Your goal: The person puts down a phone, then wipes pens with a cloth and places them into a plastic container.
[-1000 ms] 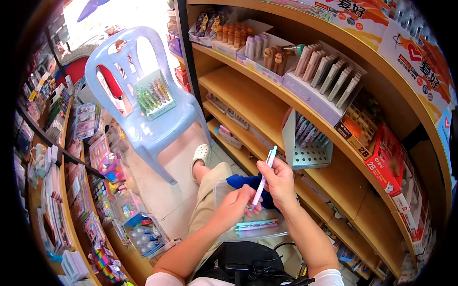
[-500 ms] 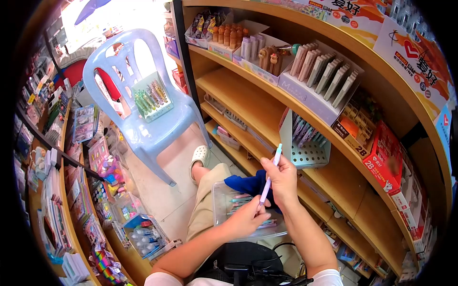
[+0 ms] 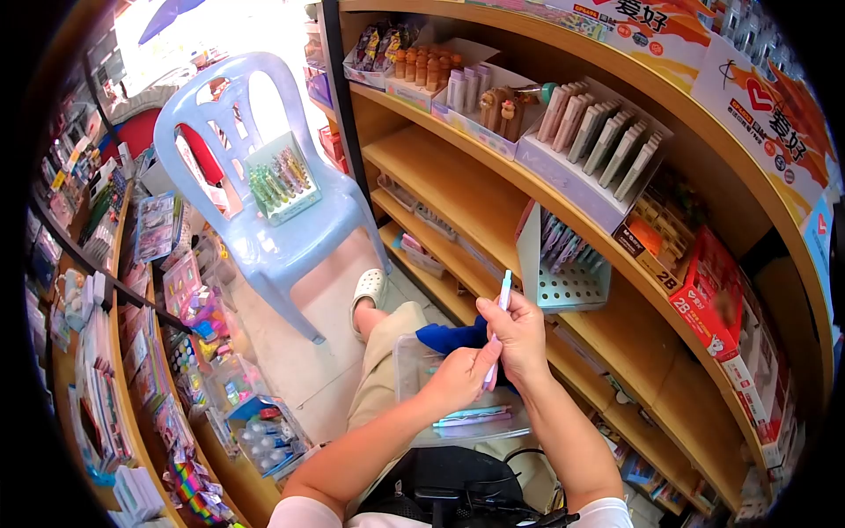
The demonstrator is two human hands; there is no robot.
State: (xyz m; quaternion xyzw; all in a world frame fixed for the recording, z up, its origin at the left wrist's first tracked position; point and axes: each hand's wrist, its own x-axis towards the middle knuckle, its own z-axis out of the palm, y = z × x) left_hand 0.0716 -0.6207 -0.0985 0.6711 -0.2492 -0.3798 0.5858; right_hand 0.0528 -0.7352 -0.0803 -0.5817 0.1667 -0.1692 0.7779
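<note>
Both hands are closed around one slim pen (image 3: 504,292), pale purple with a light teal end, tilted with the teal end up. My right hand (image 3: 521,339) grips its upper part between thumb and fingers. Lower down, my left hand (image 3: 462,377) pinches it, and the two hands touch or nearly touch. Below them, a clear plastic bin (image 3: 414,356) rests by my lap with several teal and purple pens (image 3: 473,417) inside. A dark blue cloth (image 3: 444,336) lies over its far side, partly hidden by my hands.
Right of my hands, a pen display box (image 3: 572,292) with several pens sits on the wooden shelf (image 3: 440,172). Boxes of stationery line the shelf above. A blue plastic chair (image 3: 295,238) ahead carries a pen box (image 3: 297,208). Packed shelves (image 3: 145,352) stand on the left.
My left hand has moved up along the pen, closer to my right hand. The pen is tilted more upright, and more of the pens in the bin show below my hands.
</note>
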